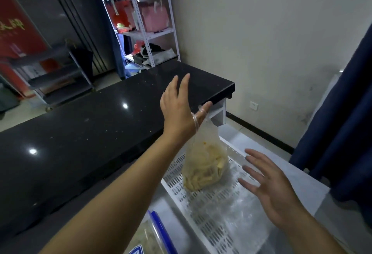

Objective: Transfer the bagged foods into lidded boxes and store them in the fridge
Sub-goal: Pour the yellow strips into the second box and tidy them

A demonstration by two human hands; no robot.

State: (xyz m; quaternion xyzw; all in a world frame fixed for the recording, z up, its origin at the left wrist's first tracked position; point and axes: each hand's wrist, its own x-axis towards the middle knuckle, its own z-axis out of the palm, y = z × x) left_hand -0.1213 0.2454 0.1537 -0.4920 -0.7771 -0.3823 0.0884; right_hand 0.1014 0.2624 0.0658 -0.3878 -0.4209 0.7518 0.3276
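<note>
Below the left hand (177, 110), whose fingers are spread straight, a clear plastic bag (203, 165) of pale yellow food strips hangs upright by handle loops round the thumb, its bottom on a white perforated shelf (217, 209). The right hand (269, 189), fingers spread, hovers just beside the bag.

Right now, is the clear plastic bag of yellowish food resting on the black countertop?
No, the clear plastic bag of yellowish food hangs over the white perforated shelf.
</note>
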